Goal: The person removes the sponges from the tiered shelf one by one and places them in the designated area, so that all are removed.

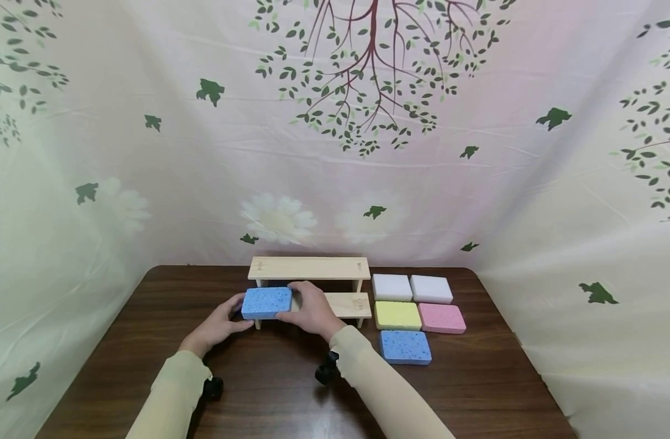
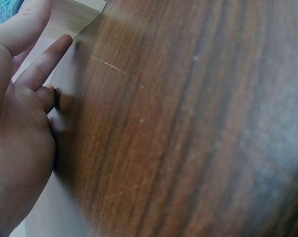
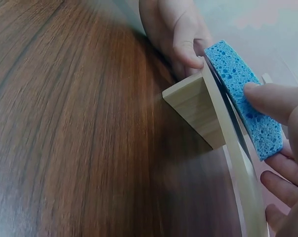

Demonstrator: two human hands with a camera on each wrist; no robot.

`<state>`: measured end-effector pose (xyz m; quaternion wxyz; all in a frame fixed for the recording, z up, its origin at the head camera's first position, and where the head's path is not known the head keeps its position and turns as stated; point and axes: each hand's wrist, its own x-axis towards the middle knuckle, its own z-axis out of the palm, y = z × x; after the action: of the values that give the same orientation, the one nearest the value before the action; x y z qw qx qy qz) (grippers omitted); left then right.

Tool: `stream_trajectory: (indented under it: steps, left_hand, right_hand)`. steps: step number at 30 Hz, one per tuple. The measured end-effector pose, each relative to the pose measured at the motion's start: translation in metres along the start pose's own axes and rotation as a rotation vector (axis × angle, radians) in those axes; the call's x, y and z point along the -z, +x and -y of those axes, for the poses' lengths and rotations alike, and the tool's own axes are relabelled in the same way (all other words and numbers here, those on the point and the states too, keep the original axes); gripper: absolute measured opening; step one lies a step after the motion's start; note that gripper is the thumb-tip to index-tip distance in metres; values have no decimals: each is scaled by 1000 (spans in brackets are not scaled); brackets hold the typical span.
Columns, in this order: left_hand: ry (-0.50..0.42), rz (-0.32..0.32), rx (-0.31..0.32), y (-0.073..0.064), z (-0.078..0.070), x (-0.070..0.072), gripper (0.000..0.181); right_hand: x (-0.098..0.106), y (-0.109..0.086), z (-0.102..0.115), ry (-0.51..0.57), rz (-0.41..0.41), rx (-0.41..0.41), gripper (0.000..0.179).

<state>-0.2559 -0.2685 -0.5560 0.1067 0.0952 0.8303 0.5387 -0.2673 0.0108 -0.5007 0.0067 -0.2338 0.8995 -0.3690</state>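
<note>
A blue speckled sponge (image 1: 266, 303) is over the left part of the lower step of a pale wooden two-step rack (image 1: 348, 303). My right hand (image 1: 313, 310) pinches its right end, thumb on the near side. In the right wrist view a narrow dark gap shows between the sponge (image 3: 240, 94) and the board (image 3: 228, 123). My left hand (image 1: 218, 326) is around the rack's left end, fingers loosely spread and the thumb at the board's corner. How firmly it touches the rack or the sponge I cannot tell.
Right of the rack lie two white sponges (image 1: 392, 287) (image 1: 431, 289), a yellow sponge (image 1: 397, 316), a pink sponge (image 1: 442, 318) and another blue sponge (image 1: 405, 347). The rack's upper step (image 1: 310, 268) stands behind. A printed cloth (image 1: 324, 183) hangs around the brown wooden table (image 1: 280, 390).
</note>
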Motion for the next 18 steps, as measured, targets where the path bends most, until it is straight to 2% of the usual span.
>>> stream_trajectory:
  steps: [11,18]
  left_hand:
    - [0,9,-9,-2,-3,-2,79]
    - [10,3,-7,0,0,-1,79]
  right_hand:
    - [14,-9,-9,114,-31,-4,76]
    - [27,-17,-17,218,-5,-2,76]
